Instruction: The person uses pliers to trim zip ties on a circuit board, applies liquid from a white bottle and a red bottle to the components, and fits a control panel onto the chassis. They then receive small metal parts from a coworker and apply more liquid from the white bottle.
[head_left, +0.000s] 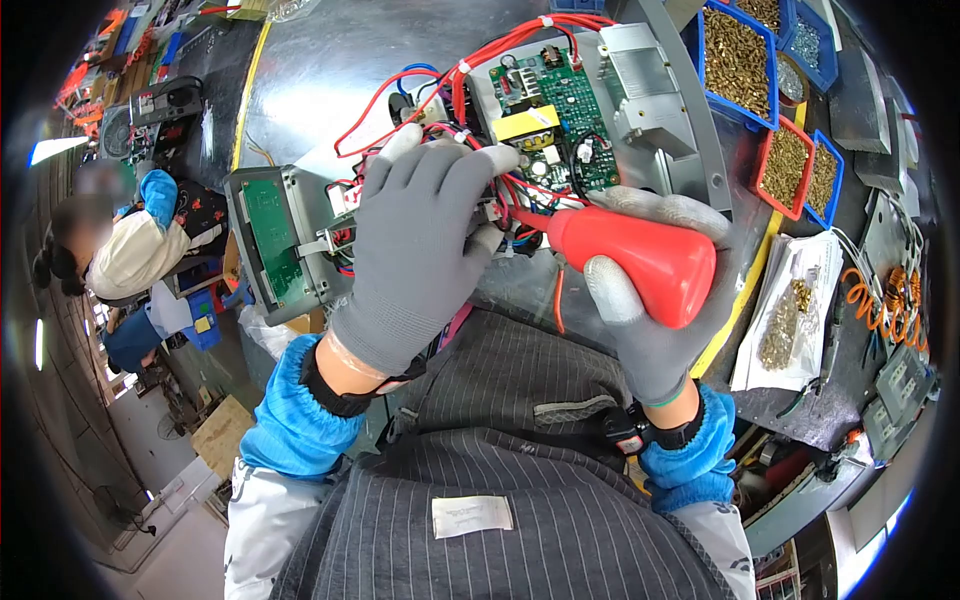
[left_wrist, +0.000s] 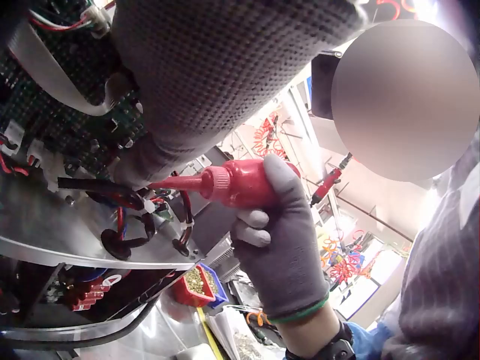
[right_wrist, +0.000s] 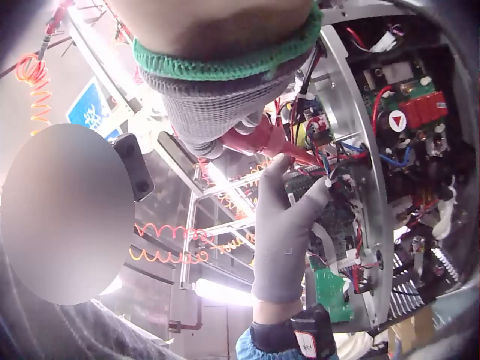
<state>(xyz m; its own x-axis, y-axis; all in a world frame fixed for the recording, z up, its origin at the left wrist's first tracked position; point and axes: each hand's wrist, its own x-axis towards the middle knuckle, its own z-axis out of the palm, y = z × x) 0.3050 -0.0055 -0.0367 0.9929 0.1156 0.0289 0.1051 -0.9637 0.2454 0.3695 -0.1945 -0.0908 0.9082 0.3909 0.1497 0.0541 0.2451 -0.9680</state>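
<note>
Head view: right hand curled round a red squeeze bottle, thumb on the near side, fingers along the far side. Bottle lies tilted in the grip, above the near edge of the surface; its nozzle points left into the wiring. Left hand palm down over the wiring, fingers bent, index finger and thumb apart near the nozzle; cannot tell whether it has hold of a wire. Left wrist view: nozzle tip just beside the left hand's fingers, exact contact hidden. Around the hands: red wire bundle on the far side, green circuit board with a yellow component to the far right, second green board at left. Far right: blue bin and red bin, both holding small brass-coloured parts.
</note>
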